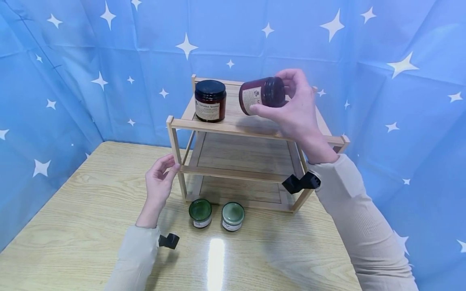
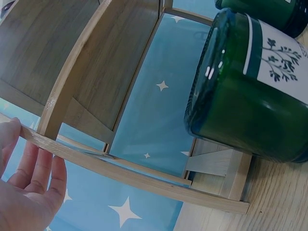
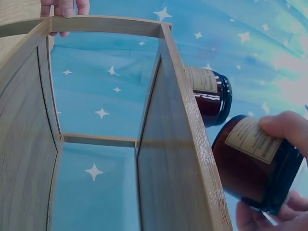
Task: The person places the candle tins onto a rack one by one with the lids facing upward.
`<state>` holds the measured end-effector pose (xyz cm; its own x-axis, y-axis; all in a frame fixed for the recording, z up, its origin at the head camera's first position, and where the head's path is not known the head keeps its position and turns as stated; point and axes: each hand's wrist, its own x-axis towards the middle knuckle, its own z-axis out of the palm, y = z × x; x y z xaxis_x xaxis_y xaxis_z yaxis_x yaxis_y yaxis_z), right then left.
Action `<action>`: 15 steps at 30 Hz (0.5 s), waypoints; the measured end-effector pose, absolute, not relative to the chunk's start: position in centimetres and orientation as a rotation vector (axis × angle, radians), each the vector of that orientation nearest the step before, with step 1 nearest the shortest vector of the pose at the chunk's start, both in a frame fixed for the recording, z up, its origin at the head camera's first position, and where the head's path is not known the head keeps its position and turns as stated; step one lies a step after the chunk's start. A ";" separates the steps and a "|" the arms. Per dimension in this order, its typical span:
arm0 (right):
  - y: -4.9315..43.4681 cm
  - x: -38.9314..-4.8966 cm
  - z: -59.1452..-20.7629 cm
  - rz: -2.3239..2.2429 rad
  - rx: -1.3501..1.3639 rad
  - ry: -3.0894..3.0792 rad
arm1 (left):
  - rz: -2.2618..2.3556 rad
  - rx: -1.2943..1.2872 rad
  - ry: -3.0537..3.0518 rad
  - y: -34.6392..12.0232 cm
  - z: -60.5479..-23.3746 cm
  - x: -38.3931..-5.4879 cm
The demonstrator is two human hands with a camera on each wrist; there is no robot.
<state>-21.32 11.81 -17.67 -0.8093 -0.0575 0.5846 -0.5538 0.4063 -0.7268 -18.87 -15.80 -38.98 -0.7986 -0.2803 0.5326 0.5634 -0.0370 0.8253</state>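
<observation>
Tilted on its side above the top shelf, a dark amber jar [image 1: 251, 95] with a black lid is gripped by my right hand [image 1: 300, 103], thumb near its label. A matching amber jar [image 1: 210, 101] stands upright on the left of that shelf. My left hand [image 1: 160, 178] pinches the front left post of the wooden rack [image 1: 233, 174], the thumb on one side and fingers on the other, as the left wrist view shows. In front of the rack, two green glass jars [image 1: 200, 212] with white labels stand on the table; one looks paler on top.
The rack has three tiers with raised front rails. Its lower shelves [image 1: 247, 151] show bare wood. A blue curtain [image 1: 225, 36] with white stars hangs close behind and at both sides. The light wood table [image 1: 91, 210] extends to the left and front.
</observation>
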 end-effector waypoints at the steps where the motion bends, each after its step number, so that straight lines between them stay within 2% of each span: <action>1: 11.8 -21.3 -17.7 1.393 0.522 -2.189 | -1.890 -0.299 -1.670 -15.8 -39.0 -18.9; 15: 11.4 -21.3 -17.2 1.380 0.530 -2.350 | -1.891 -0.275 -1.684 -15.7 -38.9 -18.9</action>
